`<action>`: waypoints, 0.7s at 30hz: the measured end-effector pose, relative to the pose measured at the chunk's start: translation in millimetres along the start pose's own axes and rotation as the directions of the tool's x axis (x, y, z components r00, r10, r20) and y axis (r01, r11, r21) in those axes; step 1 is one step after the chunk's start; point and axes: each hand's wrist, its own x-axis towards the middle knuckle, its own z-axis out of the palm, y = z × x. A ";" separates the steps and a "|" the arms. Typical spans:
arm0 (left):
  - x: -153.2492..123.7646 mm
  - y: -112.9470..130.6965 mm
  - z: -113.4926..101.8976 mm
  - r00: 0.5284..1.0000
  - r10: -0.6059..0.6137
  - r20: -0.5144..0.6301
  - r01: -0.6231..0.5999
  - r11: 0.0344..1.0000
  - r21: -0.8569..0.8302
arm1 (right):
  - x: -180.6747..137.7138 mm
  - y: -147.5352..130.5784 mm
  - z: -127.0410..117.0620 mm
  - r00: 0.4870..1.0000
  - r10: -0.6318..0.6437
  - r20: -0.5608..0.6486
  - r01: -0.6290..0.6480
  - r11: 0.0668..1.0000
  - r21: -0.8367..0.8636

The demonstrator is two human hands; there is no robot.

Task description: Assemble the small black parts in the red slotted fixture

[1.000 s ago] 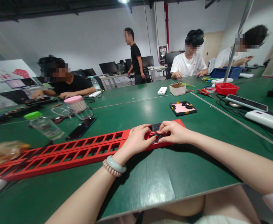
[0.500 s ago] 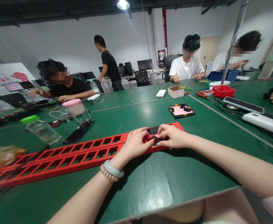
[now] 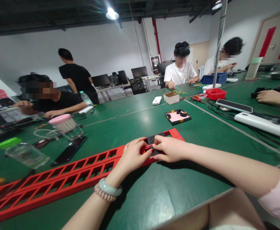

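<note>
A long red frame (image 3: 92,177) with two rows of slots lies slantwise on the green table. Near its right end, my left hand (image 3: 135,155) rests over the frame, fingers bent, with its thumb on a small black part (image 3: 155,152) in the near row. My right hand (image 3: 171,148) pinches at that same part from the right, thumb and index finger around it. Much of the part is covered by my fingers, so its kind does not show. A black block (image 3: 151,139) sits in the far row just behind my fingertips.
A black-rimmed tray (image 3: 172,122) with a pink bottom holds several black pieces beyond the frame. A phone (image 3: 69,151), a green-lidded jar (image 3: 28,156) and a pink-lidded jar (image 3: 66,127) stand left. Right are a red bin (image 3: 216,94) and a white power strip (image 3: 262,124). Other people sit around the table.
The view has swung to the right, so things sit further left. Both hands stay at the same place on the frame. The standing person has turned and moved left.
</note>
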 end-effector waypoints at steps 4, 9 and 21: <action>-0.4 1.4 0.2 1.000 -0.005 -0.011 0.005 1.000 -0.001 | -0.1 -12.8 -4.6 0.999 0.023 0.050 -0.014 0.985 -0.173; -1.0 0.8 0.5 1.000 -0.011 -0.020 0.011 1.000 0.002 | 0.1 -13.5 -4.8 0.998 -0.003 0.068 0.020 0.969 -0.248; -1.5 3.8 -1.3 1.000 0.002 -0.012 -0.003 1.000 -0.016 | 1.0 36.1 -13.3 0.951 0.148 -0.271 -0.219 0.943 -0.252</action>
